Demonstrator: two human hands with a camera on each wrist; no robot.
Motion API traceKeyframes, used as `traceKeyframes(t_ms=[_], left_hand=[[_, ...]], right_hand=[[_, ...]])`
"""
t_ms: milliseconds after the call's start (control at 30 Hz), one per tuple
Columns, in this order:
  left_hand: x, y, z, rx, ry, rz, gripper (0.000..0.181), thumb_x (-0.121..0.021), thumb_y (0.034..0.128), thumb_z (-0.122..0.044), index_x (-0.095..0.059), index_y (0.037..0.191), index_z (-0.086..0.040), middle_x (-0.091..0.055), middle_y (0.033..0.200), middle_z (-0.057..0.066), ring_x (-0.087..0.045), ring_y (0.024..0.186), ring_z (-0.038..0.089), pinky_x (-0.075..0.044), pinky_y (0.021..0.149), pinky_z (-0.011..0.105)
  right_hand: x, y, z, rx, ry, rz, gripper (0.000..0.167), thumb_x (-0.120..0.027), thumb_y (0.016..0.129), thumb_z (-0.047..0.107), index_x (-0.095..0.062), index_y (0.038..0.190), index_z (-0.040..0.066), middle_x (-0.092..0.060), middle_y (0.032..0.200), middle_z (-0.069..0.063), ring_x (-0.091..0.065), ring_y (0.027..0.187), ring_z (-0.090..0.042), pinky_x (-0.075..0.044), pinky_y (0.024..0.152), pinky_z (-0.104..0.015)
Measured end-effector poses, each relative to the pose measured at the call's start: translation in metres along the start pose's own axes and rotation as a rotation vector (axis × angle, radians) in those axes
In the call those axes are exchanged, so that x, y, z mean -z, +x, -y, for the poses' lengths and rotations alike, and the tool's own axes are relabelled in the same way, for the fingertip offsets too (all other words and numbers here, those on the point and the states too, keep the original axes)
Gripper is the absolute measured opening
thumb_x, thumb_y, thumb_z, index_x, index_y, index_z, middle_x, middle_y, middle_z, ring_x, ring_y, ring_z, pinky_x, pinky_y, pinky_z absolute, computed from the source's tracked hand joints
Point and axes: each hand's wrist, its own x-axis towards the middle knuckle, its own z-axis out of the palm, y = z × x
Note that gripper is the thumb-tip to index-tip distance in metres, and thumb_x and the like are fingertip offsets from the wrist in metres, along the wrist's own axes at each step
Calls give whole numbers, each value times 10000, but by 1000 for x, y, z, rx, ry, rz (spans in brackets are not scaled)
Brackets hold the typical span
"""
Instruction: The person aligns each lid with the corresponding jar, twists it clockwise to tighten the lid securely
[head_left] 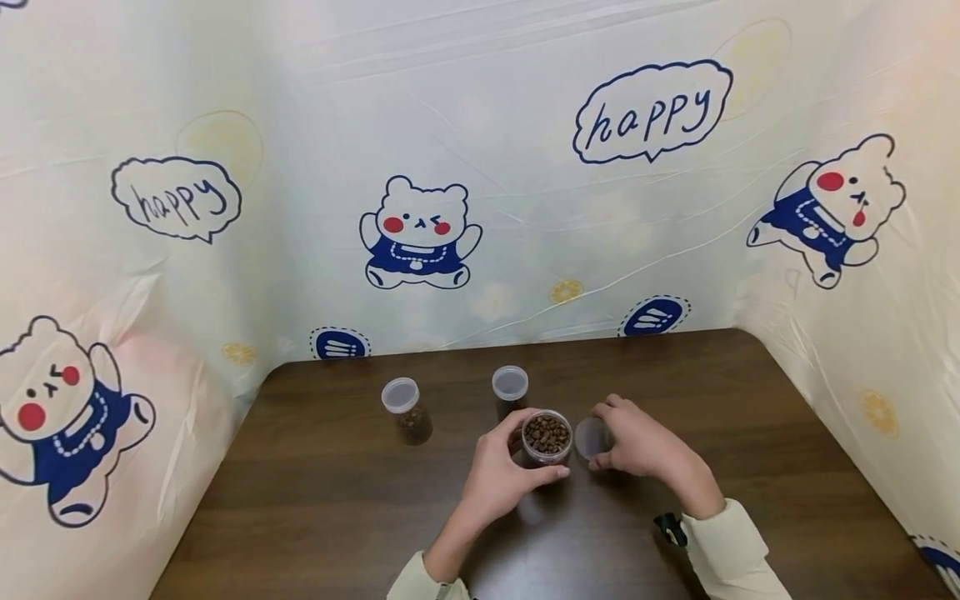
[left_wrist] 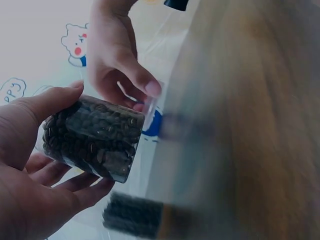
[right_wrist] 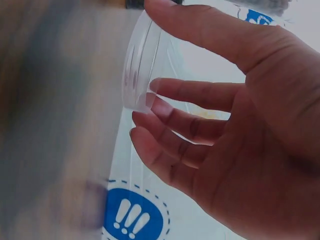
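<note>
My left hand (head_left: 498, 475) grips an uncapped clear jar (left_wrist: 95, 137) full of dark brown coffee beans (head_left: 547, 435), its thumb on one side and fingers on the other. Just right of the jar, my right hand (head_left: 637, 442) pinches a translucent plastic lid (right_wrist: 139, 65) by its rim between thumb and fingers. In the head view the lid is apart from the jar's mouth. Behind the left hand stands a lidded jar (head_left: 511, 385), its lower part hidden by that hand. Another lidded jar (head_left: 407, 410) with dark contents stands farther left.
The brown wooden table (head_left: 315, 500) carries the jars. A patterned cloth backdrop (head_left: 525, 208) rises behind its far edge and along both sides. A small black object (head_left: 670, 529) is by the right sleeve.
</note>
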Motion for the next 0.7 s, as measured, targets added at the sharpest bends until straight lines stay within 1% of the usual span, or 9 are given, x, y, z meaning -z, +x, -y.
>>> traceKeyframes(t_ms=[167, 267, 367, 500, 600, 700], left_hand=[[8, -9, 14, 21, 0, -23, 734, -992, 715, -246, -636, 1356, -282, -732, 1257, -60, -684, 1161, 124, -574, 1030, 340], [12, -13, 23, 30, -2, -36, 734, -998, 703, -239, -642, 1343, -294, -736, 1246, -67, -685, 1143, 109, -568, 1018, 301], [16, -15, 29, 31, -21, -43, 736, -999, 697, -232, -643, 1337, -301, -737, 1247, -65, -686, 1149, 111, -555, 1033, 271], [19, -17, 35, 29, -54, -32, 741, -996, 702, -225, -636, 1346, -298, -725, 1277, -46, -680, 1199, 141, -538, 1082, 281], [20, -18, 38, 36, -59, -18, 742, -991, 711, -225, -629, 1355, -295, -717, 1291, -35, -673, 1226, 157, -533, 1102, 304], [21, -19, 41, 47, -62, -8, 745, -986, 717, -215, -623, 1362, -299, -713, 1294, -37, -668, 1236, 159, -526, 1113, 315]], right_hand=[[-9, -1, 6, 27, -12, 18, 680, -954, 761, 246, -650, 1302, -31, -630, 1240, -162, -609, 1083, -288, -570, 893, -456], [-14, -2, 7, 44, -13, 28, 686, -963, 748, 254, -653, 1288, -35, -631, 1212, -148, -608, 1070, -278, -569, 904, -462], [-19, -2, 7, 69, -23, 25, 673, -966, 741, 262, -661, 1263, -34, -631, 1179, -132, -604, 1044, -258, -564, 901, -457], [-26, 0, 7, 99, -29, 34, 666, -968, 739, 289, -667, 1245, -24, -616, 1143, -118, -581, 1016, -238, -550, 873, -444], [-30, 1, 8, 103, -22, 49, 668, -970, 738, 299, -666, 1242, -18, -601, 1126, -114, -567, 1004, -235, -540, 860, -445], [-33, 3, 8, 104, -30, 47, 660, -973, 732, 294, -669, 1233, -10, -602, 1121, -110, -567, 1005, -237, -539, 863, -450]])
